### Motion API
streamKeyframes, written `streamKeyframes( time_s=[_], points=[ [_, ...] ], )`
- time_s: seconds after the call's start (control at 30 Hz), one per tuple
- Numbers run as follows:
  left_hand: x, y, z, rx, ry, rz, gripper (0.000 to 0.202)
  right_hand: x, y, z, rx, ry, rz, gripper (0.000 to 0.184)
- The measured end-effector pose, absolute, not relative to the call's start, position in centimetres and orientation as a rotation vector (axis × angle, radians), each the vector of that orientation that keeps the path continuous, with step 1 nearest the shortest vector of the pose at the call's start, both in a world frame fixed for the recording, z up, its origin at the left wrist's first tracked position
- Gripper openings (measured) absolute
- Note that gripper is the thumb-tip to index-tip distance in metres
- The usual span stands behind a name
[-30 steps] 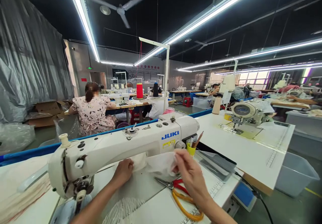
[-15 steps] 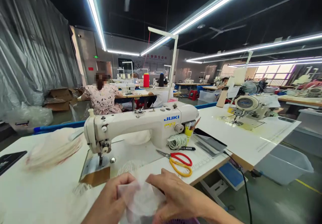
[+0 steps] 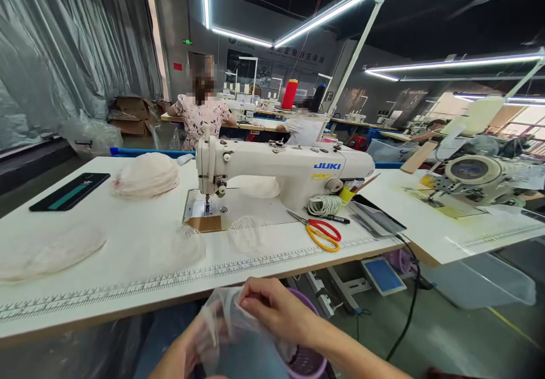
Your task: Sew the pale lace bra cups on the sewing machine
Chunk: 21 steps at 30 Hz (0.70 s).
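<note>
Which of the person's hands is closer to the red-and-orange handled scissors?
Right. The right hand, pinching sheer material, is on the near side of the scissors, slightly left; the left hand, partly behind that material, is farther left.

White sewing table [image 3: 289,247], ruler scale [image 3: 179,279] printed along front edge. On it: JUKI sewing machine [image 3: 264,159]. Left: black flat panel [image 3: 70,192] with teal band, pale fabric stack [image 3: 147,175] just beside; pale fabric pile [image 3: 51,253] nearer front. Before machine: two fringed white bunches [image 3: 249,236]. Right: scissors [image 3: 324,236], handles red and yellow; black marker [image 3: 339,219]; pale cord coil [image 3: 324,205]; yellow cup [image 3: 346,195] holding pencils.
</note>
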State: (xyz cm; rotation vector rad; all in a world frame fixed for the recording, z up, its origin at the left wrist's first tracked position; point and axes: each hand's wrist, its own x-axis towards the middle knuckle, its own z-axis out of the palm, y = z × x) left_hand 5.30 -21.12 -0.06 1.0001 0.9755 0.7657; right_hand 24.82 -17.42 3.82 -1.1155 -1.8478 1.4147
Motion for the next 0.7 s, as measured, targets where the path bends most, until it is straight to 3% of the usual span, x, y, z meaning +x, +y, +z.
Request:
streamKeyframes(
  time_s=[0.07, 0.17, 0.33, 0.5, 0.7],
  points=[
    [5.3, -20.0, 0.2, 0.971, 0.916, 0.793, 0.076, 25.1, -17.2, 4.9, -1.095, -1.968, 1.366, 0.014],
    [5.1, -18.6, 0.6, 0.923, 0.873, 0.761, 0.046, 25.6, -16.8, 6.5, -1.073, -2.185, 1.317, 0.011],
    [5.2, -18.7, -0.2, 0.979, 0.732, 0.646, 0.058, 25.5, -16.3, 7.3, -1.134, -2.289, 1.246, 0.014],
    [5.0, -18.9, -0.8, 1.235, 0.791, 0.638, 0.032, 25.2, -16.0, 6.5, -1.127, -2.235, 1.255, 0.021],
    [4.5, -19.0, 0.6, 1.277, 0.954, 0.514, 0.032, 26.3, -16.0, 5.3, -1.095, -2.281, 1.415, 0.029]
  ],
)
